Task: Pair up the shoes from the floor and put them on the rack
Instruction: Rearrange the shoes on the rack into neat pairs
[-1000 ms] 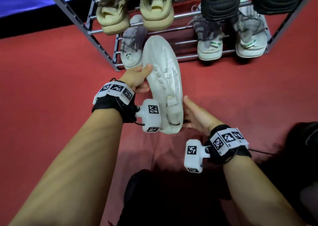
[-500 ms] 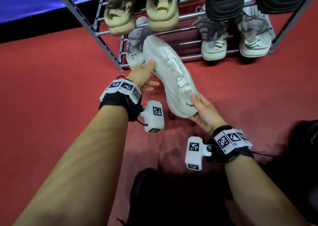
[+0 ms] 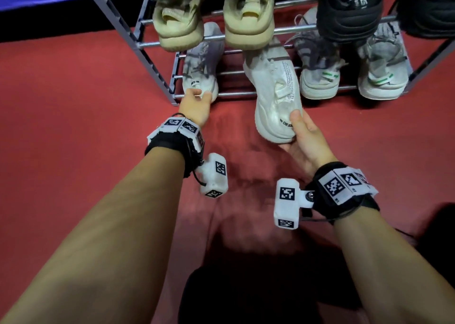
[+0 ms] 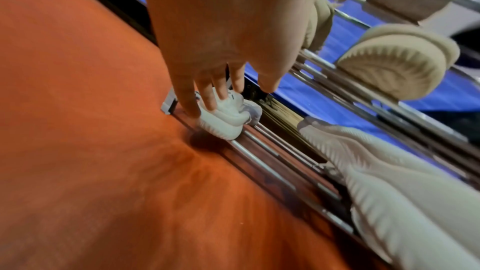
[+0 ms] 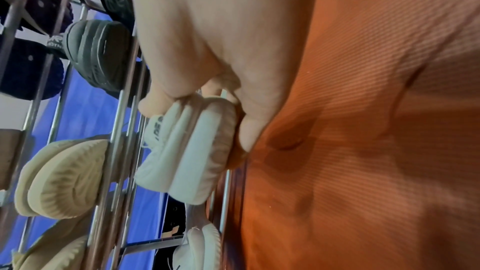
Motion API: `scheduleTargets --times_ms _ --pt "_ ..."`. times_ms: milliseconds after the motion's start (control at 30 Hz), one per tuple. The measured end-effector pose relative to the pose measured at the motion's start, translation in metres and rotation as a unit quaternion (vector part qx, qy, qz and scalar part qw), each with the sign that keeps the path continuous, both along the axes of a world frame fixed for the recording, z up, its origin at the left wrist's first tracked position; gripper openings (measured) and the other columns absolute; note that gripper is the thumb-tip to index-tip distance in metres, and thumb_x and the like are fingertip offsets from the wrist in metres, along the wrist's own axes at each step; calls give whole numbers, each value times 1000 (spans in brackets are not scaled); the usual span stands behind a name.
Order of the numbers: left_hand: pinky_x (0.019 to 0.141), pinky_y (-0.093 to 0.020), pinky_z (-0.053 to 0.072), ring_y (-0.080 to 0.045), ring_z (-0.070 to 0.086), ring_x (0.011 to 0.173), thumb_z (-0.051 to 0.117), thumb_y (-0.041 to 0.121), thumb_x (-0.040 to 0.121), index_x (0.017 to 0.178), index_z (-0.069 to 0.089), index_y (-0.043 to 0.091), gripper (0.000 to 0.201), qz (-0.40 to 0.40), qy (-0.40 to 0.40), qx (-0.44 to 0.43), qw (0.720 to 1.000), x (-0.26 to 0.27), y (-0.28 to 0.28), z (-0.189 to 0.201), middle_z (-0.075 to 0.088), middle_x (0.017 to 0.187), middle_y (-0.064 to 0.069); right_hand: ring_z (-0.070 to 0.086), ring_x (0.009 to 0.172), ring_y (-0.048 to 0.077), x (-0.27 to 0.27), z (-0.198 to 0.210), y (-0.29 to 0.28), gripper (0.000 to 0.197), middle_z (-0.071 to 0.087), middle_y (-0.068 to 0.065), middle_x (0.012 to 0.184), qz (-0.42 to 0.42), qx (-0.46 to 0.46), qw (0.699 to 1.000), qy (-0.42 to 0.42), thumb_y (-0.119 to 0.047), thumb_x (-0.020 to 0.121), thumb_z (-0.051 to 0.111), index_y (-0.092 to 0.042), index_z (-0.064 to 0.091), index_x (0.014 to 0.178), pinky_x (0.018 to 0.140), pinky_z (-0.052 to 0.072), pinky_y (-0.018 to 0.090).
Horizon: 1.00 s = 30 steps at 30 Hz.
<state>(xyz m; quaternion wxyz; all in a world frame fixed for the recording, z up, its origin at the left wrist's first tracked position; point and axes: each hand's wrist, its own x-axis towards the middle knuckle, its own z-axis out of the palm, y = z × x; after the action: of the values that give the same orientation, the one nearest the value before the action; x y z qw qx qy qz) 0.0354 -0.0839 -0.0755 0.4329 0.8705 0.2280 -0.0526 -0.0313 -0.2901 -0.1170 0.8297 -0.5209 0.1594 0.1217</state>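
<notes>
A white sneaker lies toe-first on the bottom shelf of the grey metal rack, its heel sticking out over the red floor. My right hand grips that heel, thumb on top and fingers under the sole; the right wrist view shows the same hold on the sneaker. Its matching white sneaker stands to the left on the same shelf. My left hand reaches out with straight fingers that touch the heel of this matching sneaker.
Two tan shoes sit on the shelf above and overhang the white pair. Black shoes are at upper right, with grey-white sneakers below them. The rack's left post stands beside my left hand. Red carpet lies in front.
My right hand has pushed the white sneaker forward, toe onto the bottom shelf. My left hand let go of it and moved to the heel of the shelved sneaker.
</notes>
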Motion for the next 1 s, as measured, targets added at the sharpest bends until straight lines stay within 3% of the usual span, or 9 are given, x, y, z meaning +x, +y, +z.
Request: scheduleTargets --times_ms 133,233,333,467,533,633,700,833,1000 --pt "105 -30 29 -25 38 129 52 28 92 134 40 8 48 -16 -54 109 992 15 5 -9 39 141 -9 66 93 12 21 -3 -2 27 67 -1 110 -2 -37 999 -10 -32 99 43 -25 55 123 70 57 24" --pt "105 -31 27 -24 30 133 59 32 87 138 35 12 60 9 -87 126 988 15 3 -26 33 145 -4 64 102 15 32 -11 0 22 66 -1 114 -4 -33 999 -11 -29 100 42 -29 55 118 85 55 33" --pt "104 -30 26 -24 31 134 69 36 79 141 32 12 76 45 -110 97 988 20 9 -43 34 146 -4 64 102 14 46 -15 6 24 65 -1 115 -10 1 1000 -24 -23 101 40 -26 52 122 85 56 34" --pt "113 -37 28 -25 36 133 81 35 64 142 28 9 98 58 -106 41 992 36 27 -63 39 143 -7 62 106 17 70 -16 20 33 61 5 123 3 14 1000 -21 -23 102 38 -17 44 134 89 54 34" --pt "110 -33 33 -23 42 130 83 32 62 140 30 11 97 69 -100 6 993 41 32 -67 45 138 -4 60 109 19 80 -19 26 34 60 7 125 12 12 1000 -20 -24 102 37 -16 43 134 93 52 37" --pt "99 -26 43 -16 57 109 84 22 66 133 38 9 82 88 -119 -101 984 44 31 -76 55 117 1 62 109 19 96 -28 36 31 61 7 125 17 11 1000 -17 -26 102 37 -19 47 130 92 53 38" --pt "100 -29 45 -16 58 108 84 24 64 132 39 12 83 101 -130 -131 978 44 31 -81 57 121 -1 63 106 19 104 -32 45 33 60 9 128 16 -30 999 0 -30 101 38 -20 46 132 87 55 37" --pt "95 -26 45 -14 58 106 85 28 61 128 37 17 84 90 -125 -157 975 47 36 -88 55 119 2 64 104 20 109 -42 54 46 54 3 135 50 -117 989 78 -48 96 34 -34 33 140 63 56 29" --pt "91 -25 45 -13 58 97 86 25 62 121 36 17 78 54 -109 -115 986 49 47 -86 54 102 10 65 97 15 112 -44 58 41 57 -3 125 17 -156 987 38 -39 99 33 -36 34 140 65 56 31"
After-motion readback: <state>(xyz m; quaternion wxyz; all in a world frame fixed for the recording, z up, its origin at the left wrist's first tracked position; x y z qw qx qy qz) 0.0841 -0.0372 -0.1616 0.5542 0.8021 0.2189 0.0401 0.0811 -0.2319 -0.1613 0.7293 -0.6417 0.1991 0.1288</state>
